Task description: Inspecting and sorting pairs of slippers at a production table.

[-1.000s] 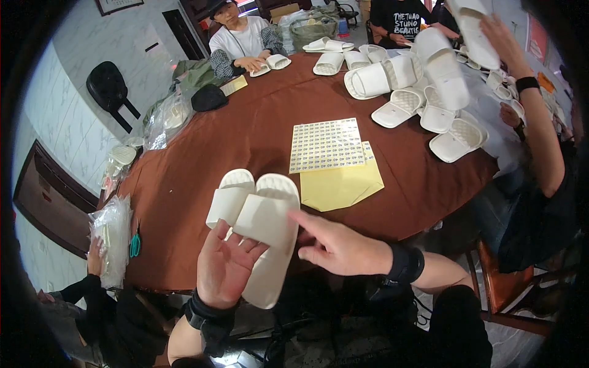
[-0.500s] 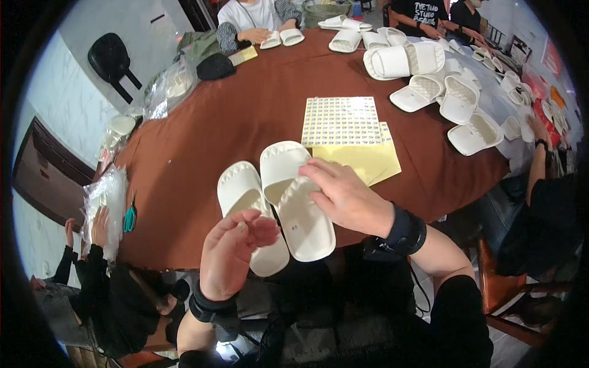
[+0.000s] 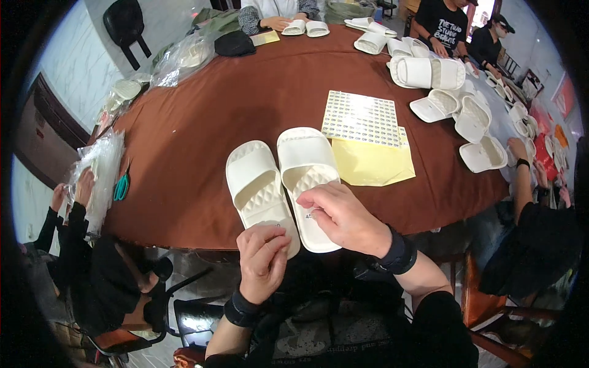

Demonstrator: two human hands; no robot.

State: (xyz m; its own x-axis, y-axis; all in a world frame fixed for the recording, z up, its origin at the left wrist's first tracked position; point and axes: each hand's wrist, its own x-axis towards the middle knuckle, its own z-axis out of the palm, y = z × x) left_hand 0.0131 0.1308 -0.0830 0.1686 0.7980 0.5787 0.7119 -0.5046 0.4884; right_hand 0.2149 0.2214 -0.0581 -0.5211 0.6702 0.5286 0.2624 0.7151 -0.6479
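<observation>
Two white slippers lie side by side, soles down, at the near edge of the round brown table (image 3: pixel 202 135). My left hand (image 3: pixel 262 260) curls its fingers around the heel of the left slipper (image 3: pixel 254 184), thumb and forefinger pinched at its rim. My right hand (image 3: pixel 345 216) lies over the heel of the right slipper (image 3: pixel 304 159), fingertips pressed on the insole beside a small sticker. A sheet of small stickers (image 3: pixel 359 116) rests on a yellow sheet (image 3: pixel 375 164) just right of the slippers.
Several more white slippers (image 3: pixel 429 73) are heaped at the table's far right. Other people sit around the table: one at the far side (image 3: pixel 276 9), two at the back right (image 3: pixel 451 27), an arm at right (image 3: pixel 523 184). Teal scissors (image 3: pixel 121 187) and plastic bags (image 3: pixel 101 162) lie at left.
The slippers, held up between my hands a second ago, now lie flat on the table. My left hand has slid down to the left heel; my right stays on the right slipper.
</observation>
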